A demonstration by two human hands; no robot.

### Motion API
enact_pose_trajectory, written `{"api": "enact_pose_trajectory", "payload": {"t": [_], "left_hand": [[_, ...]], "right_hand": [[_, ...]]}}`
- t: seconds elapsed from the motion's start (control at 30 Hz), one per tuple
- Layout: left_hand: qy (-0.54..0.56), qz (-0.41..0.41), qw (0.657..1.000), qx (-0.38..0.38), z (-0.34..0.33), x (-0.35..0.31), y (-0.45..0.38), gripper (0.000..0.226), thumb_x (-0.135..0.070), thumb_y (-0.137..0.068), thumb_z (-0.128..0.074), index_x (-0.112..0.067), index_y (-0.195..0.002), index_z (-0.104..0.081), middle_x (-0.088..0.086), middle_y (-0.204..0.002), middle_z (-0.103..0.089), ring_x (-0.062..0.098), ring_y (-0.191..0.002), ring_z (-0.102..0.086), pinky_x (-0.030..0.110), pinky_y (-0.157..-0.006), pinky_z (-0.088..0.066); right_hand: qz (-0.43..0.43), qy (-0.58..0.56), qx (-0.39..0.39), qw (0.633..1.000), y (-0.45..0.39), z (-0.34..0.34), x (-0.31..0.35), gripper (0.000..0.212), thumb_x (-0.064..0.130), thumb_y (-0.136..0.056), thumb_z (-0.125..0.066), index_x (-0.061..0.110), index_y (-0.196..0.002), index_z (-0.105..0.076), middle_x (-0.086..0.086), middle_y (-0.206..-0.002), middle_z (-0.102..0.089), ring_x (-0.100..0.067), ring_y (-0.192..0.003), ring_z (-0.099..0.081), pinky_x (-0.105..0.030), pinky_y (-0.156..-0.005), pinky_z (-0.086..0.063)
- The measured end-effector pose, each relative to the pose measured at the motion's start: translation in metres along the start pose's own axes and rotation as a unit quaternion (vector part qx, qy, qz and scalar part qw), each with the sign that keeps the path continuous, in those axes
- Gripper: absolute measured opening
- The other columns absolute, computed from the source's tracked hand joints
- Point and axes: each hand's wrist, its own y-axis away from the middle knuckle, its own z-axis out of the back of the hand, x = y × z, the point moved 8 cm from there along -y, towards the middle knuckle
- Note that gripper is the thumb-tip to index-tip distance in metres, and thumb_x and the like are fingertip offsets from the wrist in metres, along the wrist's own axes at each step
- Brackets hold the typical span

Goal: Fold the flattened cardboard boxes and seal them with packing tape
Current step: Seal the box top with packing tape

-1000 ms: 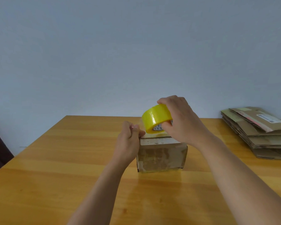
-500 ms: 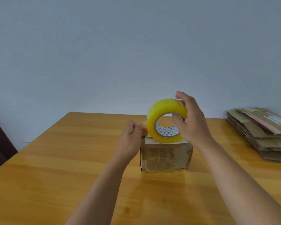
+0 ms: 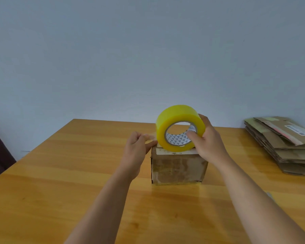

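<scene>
The right hand (image 3: 208,143) grasps a roll of yellow packing tape (image 3: 179,127), thumb hooked through the patterned core and fingers (image 3: 203,118) wrapped behind the rim. The roll stands on edge on top of a small folded cardboard box (image 3: 178,169). The left hand (image 3: 136,150) sits at the box's upper left corner, its fingers pinched together just beside the roll, apparently on the loose end of the tape. The box rests near the middle of a wooden bench (image 3: 60,173). A stack of flattened cardboard boxes (image 3: 287,145) lies at the bench's far right, against a pale wall.
</scene>
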Motion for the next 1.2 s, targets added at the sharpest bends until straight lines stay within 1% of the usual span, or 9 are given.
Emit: {"api": "enact_pose_trajectory", "payload": {"t": [0.1, 0.2, 0.43, 0.53, 0.63, 0.8, 0.93, 1.07, 1.2], "left_hand": [[0.024, 0.005, 1.0, -0.015, 0.005, -0.001, 0.001, 0.011, -0.007, -0.099, -0.053, -0.008, -0.088, -0.051, 0.019, -0.115, -0.068, 0.027, -0.095, -0.074, 0.041, -0.093, -0.056], [0.063, 0.004, 0.997, -0.034, 0.019, -0.005, -0.002, 0.001, -0.004, -0.099, -0.054, -0.004, -0.1, -0.053, 0.018, -0.116, -0.064, 0.03, -0.091, -0.074, 0.038, -0.079, -0.06], [0.087, 0.08, 0.993, -0.024, 0.029, 0.022, 0.006, 0.015, -0.009, -0.101, -0.053, -0.004, -0.086, -0.052, 0.009, -0.072, -0.053, 0.025, -0.076, -0.063, 0.037, -0.071, -0.059], [0.093, 0.086, 0.991, -0.031, 0.033, 0.031, 0.006, 0.019, -0.009, -0.101, -0.053, -0.005, -0.083, -0.05, 0.008, -0.071, -0.049, 0.025, -0.078, -0.064, 0.038, -0.073, -0.059], [0.083, 0.083, 0.992, -0.036, 0.03, 0.033, 0.006, 0.018, -0.008, -0.1, -0.055, -0.006, -0.084, -0.049, 0.008, -0.073, -0.05, 0.022, -0.075, -0.065, 0.034, -0.069, -0.059], [0.113, 0.102, 0.987, -0.057, 0.029, 0.04, 0.007, 0.013, -0.005, -0.099, -0.057, -0.005, -0.087, -0.05, 0.01, -0.08, -0.052, 0.021, -0.075, -0.064, 0.031, -0.065, -0.058], [0.121, 0.098, 0.986, -0.063, 0.03, 0.041, 0.006, 0.009, -0.006, -0.1, -0.056, -0.006, -0.093, -0.049, 0.01, -0.081, -0.05, 0.022, -0.074, -0.066, 0.03, -0.062, -0.06], [0.13, 0.103, 0.985, -0.054, 0.031, 0.043, 0.009, 0.009, -0.008, -0.101, -0.054, -0.005, -0.094, -0.05, 0.011, -0.083, -0.05, 0.024, -0.075, -0.067, 0.032, -0.064, -0.061], [0.128, 0.108, 0.984, -0.057, 0.032, 0.045, 0.009, 0.011, -0.01, -0.101, -0.055, -0.003, -0.092, -0.053, 0.011, -0.084, -0.053, 0.026, -0.075, -0.066, 0.033, -0.066, -0.06]], "right_hand": [[-0.009, -0.005, -0.014, 1.0, 0.001, 0.0, -0.003, 0.044, 0.016, -0.098, -0.058, 0.026, -0.138, -0.044, 0.003, -0.063, -0.053, -0.003, -0.046, -0.049, -0.013, -0.046, -0.036], [-0.001, 0.006, -0.014, 1.0, 0.001, -0.002, -0.002, 0.049, 0.018, -0.098, -0.057, 0.027, -0.143, -0.042, -0.002, -0.072, -0.059, -0.01, -0.058, -0.055, -0.017, -0.049, -0.039], [-0.047, -0.023, 0.031, 0.998, 0.005, -0.011, -0.008, 0.056, 0.038, -0.086, -0.074, 0.032, -0.133, -0.045, 0.004, -0.097, -0.064, -0.004, -0.087, -0.062, -0.015, -0.067, -0.045], [-0.041, -0.009, 0.054, 0.998, 0.008, -0.018, -0.004, 0.035, 0.039, -0.089, -0.07, 0.027, -0.115, -0.05, -0.004, -0.091, -0.065, -0.016, -0.082, -0.063, -0.022, -0.064, -0.046], [-0.035, -0.02, 0.006, 0.999, 0.005, -0.01, -0.003, 0.02, 0.029, -0.096, -0.062, 0.021, -0.11, -0.05, -0.012, -0.085, -0.062, -0.027, -0.077, -0.061, -0.026, -0.059, -0.043], [-0.023, -0.032, -0.015, 0.999, 0.005, -0.006, -0.003, 0.02, 0.023, -0.098, -0.056, 0.022, -0.116, -0.047, -0.013, -0.078, -0.057, -0.029, -0.068, -0.057, -0.037, -0.062, -0.044], [-0.03, -0.044, -0.009, 0.999, 0.005, -0.006, -0.003, 0.025, 0.025, -0.098, -0.057, 0.027, -0.12, -0.045, -0.019, -0.087, -0.06, -0.037, -0.082, -0.063, -0.052, -0.072, -0.053], [-0.033, -0.039, 0.037, 0.998, 0.007, -0.011, -0.002, 0.026, 0.028, -0.091, -0.07, 0.034, -0.107, -0.05, -0.008, -0.096, -0.062, -0.022, -0.09, -0.063, -0.041, -0.078, -0.052], [-0.048, -0.023, 0.028, 0.998, 0.005, -0.011, -0.006, 0.015, 0.026, -0.094, -0.064, 0.024, -0.104, -0.053, -0.01, -0.091, -0.064, -0.026, -0.084, -0.063, -0.042, -0.072, -0.051]]}}
